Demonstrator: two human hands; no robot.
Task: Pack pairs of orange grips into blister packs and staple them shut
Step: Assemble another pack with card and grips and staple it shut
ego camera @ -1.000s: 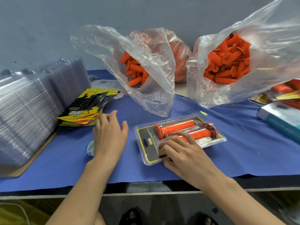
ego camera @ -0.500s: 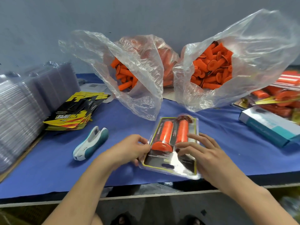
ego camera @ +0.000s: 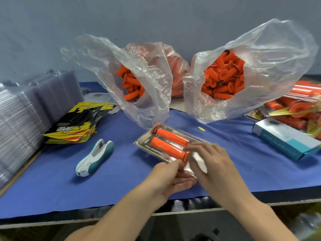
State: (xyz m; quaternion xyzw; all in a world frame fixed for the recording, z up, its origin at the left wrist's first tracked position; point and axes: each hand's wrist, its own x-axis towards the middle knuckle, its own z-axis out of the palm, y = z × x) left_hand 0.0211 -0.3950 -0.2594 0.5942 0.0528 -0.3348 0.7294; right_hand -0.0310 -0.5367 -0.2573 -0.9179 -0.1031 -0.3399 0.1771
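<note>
A clear blister pack holding two orange grips and a black-and-yellow card lies slanted on the blue cloth, its far end pointing up-left. My left hand holds the pack's near end from below, thumb on top. My right hand lies over the near right part of the pack, fingers spread and slightly bent. A white and teal stapler sits on the cloth to the left, apart from both hands.
Two open plastic bags of loose orange grips stand at the back. Printed cards and stacked empty blisters are on the left. A white-teal box and finished packs lie on the right.
The pack has been turned from pointing straight away to slanting up-left. My left hand has slid under its near end and my right hand stays on top. The stapler has not moved.
</note>
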